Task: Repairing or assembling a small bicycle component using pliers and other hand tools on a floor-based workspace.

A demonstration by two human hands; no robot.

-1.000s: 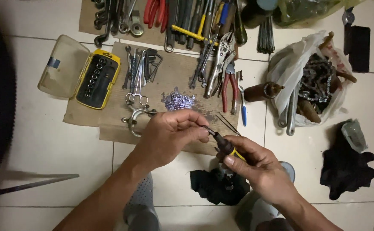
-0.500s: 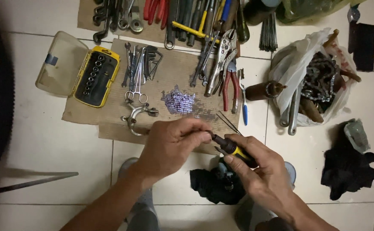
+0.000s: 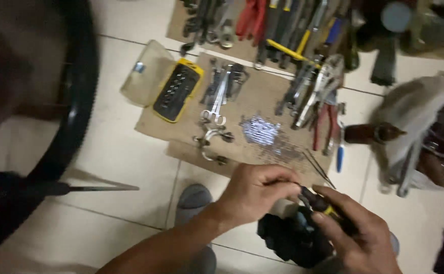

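Observation:
My left hand (image 3: 255, 193) and my right hand (image 3: 356, 233) meet low in the head view, above a black cloth (image 3: 293, 241). The right hand grips a screwdriver with a black and yellow handle (image 3: 321, 205). My left fingers pinch at its tip end; whatever small part sits there is hidden. Just beyond my hands lies a piece of cardboard (image 3: 181, 129) with a heap of small shiny metal bits (image 3: 260, 131) on it.
A yellow bit case (image 3: 177, 92) with its clear lid open, wrenches (image 3: 221, 89) and pliers (image 3: 323, 119) lie on the cardboard. A black bicycle tyre (image 3: 74, 109) curves along the left. A white bag of rusty parts (image 3: 425, 132) sits at right. Floor is pale tile.
The view has swung left and blurred, bringing the tyre far into the frame. My hands now sit lower and further right, still joined at the screwdriver.

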